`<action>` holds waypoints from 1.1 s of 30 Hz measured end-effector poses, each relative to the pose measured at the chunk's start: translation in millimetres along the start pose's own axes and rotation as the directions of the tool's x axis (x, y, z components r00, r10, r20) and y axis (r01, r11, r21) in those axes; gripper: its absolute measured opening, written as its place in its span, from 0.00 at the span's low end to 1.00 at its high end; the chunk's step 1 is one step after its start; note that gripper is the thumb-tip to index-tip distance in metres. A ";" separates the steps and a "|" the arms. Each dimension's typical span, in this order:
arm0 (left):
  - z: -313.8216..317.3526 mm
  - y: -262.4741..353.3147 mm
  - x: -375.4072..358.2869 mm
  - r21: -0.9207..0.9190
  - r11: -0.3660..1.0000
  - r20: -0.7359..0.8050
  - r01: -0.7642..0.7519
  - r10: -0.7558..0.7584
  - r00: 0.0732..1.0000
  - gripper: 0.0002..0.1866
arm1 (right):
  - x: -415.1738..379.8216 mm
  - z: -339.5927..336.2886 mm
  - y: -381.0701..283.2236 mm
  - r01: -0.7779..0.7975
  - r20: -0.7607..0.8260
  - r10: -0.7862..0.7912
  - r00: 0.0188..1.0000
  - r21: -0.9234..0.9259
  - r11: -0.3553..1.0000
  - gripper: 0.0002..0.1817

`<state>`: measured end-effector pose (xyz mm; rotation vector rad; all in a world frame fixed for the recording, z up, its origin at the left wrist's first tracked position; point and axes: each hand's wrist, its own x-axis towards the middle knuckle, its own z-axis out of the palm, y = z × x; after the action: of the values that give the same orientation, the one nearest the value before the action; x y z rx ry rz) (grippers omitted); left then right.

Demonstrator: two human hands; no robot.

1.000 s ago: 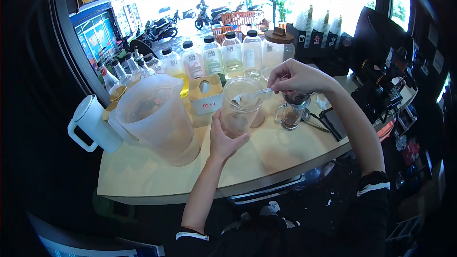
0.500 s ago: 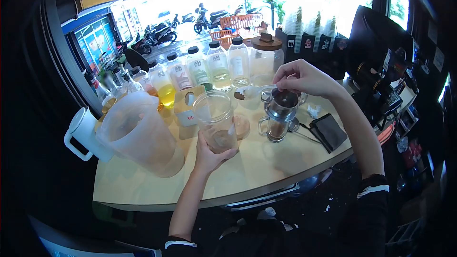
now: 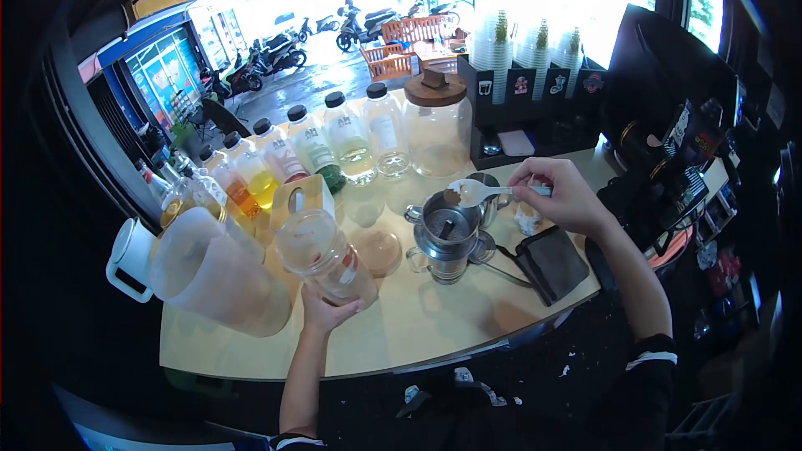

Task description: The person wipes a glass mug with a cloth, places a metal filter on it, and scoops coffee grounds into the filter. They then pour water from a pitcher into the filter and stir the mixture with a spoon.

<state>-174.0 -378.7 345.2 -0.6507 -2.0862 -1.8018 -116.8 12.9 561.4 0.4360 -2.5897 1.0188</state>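
My left hand [image 3: 326,311] is wrapped round the lower part of a clear plastic jar [image 3: 322,255], which leans slightly above the counter. Between the fingers of my right hand [image 3: 555,192] is the handle of a white plastic spoon [image 3: 478,192], with brown powder on its bowl. The spoon is over the right rim of a metal drip coffee filter [image 3: 449,221]; a small dark piece shows inside the filter. Beneath it stands a glass mug [image 3: 444,267]. A round lid [image 3: 378,252] lies beside the jar.
Left stand a large frosted pitcher [image 3: 217,276] and a white jug [image 3: 134,255]. Several syrup bottles [image 3: 351,142] and a wooden-lidded glass jar [image 3: 437,134] line the back. A black pouch [image 3: 551,266] lies right, near the counter edge [image 3: 368,365]. Stacked cups [image 3: 493,58] stand behind.
The view has swung right. My right hand has moved right and away from above the filter with the spoon, uncovering the filter's opening. My left hand still holds the jar, now tilted more.
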 end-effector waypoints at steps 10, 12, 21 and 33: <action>-1.0 -13.8 -0.4 -0.039 0.999 -0.003 0.021 -0.022 1.000 0.62 | 2.8 9.2 6.3 0.150 -0.001 -0.150 0.989 -0.026 0.988 0.06; 2.1 -6.2 0.8 -0.063 0.998 -0.024 0.003 -0.005 1.000 0.62 | 2.6 10.1 5.5 0.163 0.050 -0.160 0.986 -0.075 0.984 0.06; -5.8 -20.3 -2.6 -0.056 0.998 0.023 0.028 -0.026 0.999 0.63 | -2.8 20.6 17.0 0.151 0.023 -0.149 0.989 -0.102 0.983 0.05; -4.9 -17.9 -2.2 -0.041 0.999 0.010 0.022 -0.021 1.000 0.62 | -6.2 19.3 18.8 0.158 -0.048 -0.158 0.986 -0.016 0.987 0.04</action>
<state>-181.8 -385.8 329.7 -0.6517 -2.0754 -1.8615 -122.1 13.6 534.2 0.5947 -2.4715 0.9467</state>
